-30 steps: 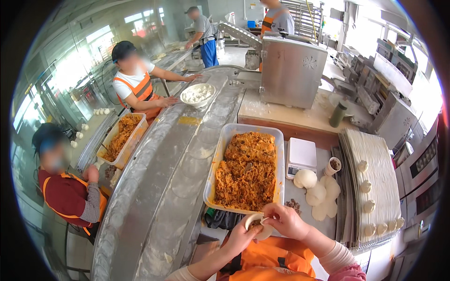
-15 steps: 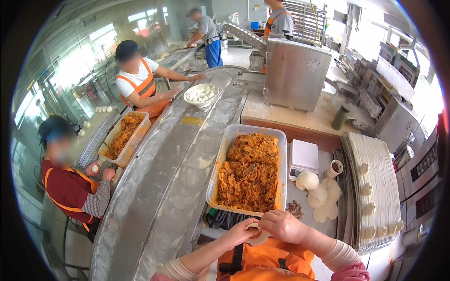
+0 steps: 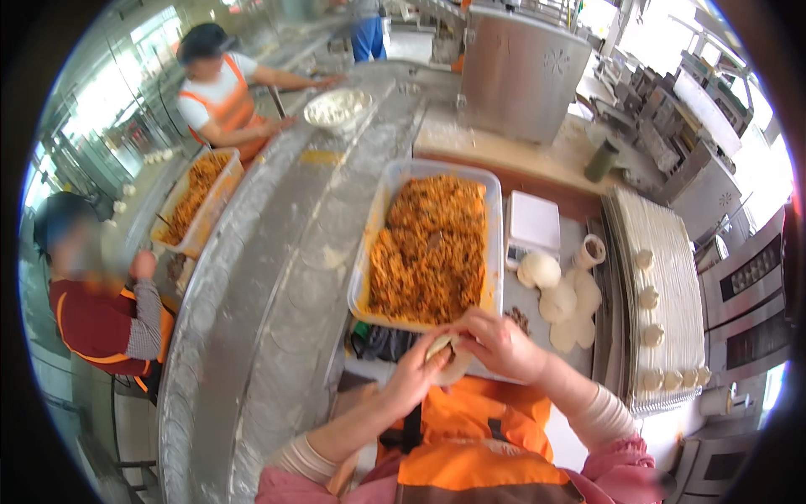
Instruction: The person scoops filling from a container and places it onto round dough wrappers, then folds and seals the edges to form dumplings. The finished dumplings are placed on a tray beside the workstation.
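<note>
A round dough wrapper with dark filling in its middle is cupped in my left hand, whose fingers curl round its left side. My right hand pinches the wrapper's upper right edge, fingertips drawn together. Both hands are in front of my orange apron, just below a clear plastic tub heaped with orange-brown shredded filling. Right of the tub, overlapping flat dough rounds lie on the worktop beside a few dark crumbs.
A white scale and a small cup stand behind the dough rounds. On the right, a stack of trays carries several pleated buns. A floury metal conveyor runs along my left; two co-workers are beyond it, near another filling tub.
My view has tipped downward, so the scene sits higher in the picture. My right hand still pinches the wrapper's edge, and the wrapper's face now shows more.
</note>
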Demonstrator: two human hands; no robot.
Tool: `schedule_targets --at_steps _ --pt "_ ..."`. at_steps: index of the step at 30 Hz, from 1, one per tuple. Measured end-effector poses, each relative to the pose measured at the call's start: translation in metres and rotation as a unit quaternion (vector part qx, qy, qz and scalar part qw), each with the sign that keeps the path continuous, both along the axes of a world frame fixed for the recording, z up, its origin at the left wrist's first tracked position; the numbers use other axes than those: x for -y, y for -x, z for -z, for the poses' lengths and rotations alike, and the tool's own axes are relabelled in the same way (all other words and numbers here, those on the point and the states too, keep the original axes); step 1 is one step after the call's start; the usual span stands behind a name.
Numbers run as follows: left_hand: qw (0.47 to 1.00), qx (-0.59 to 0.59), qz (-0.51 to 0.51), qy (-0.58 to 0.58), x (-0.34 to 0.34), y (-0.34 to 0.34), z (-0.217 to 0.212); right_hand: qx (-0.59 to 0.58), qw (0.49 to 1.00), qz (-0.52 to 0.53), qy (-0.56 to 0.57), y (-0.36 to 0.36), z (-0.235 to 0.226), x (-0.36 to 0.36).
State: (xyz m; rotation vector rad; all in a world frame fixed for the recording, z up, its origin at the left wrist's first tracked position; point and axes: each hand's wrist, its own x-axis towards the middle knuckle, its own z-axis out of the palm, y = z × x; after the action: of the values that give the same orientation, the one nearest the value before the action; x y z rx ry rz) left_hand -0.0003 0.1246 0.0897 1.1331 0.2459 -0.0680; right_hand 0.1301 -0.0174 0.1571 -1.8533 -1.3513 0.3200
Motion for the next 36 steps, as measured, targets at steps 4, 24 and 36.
schedule_targets --at_steps 4,24,36 --pt "0.996 -0.049 0.027 0.065 -0.014 -0.002 -0.010 0.148 0.987 -0.061 -0.027 -0.005 0.006 -0.002" --pt "0.973 0.120 -0.001 -0.199 -0.013 0.001 -0.002 0.005 0.999 -0.047 0.016 0.006 -0.008 -0.009" --pt "1.000 0.006 0.023 -0.018 -0.019 -0.006 -0.011 0.126 0.991 -0.039 0.011 -0.008 0.011 -0.006"
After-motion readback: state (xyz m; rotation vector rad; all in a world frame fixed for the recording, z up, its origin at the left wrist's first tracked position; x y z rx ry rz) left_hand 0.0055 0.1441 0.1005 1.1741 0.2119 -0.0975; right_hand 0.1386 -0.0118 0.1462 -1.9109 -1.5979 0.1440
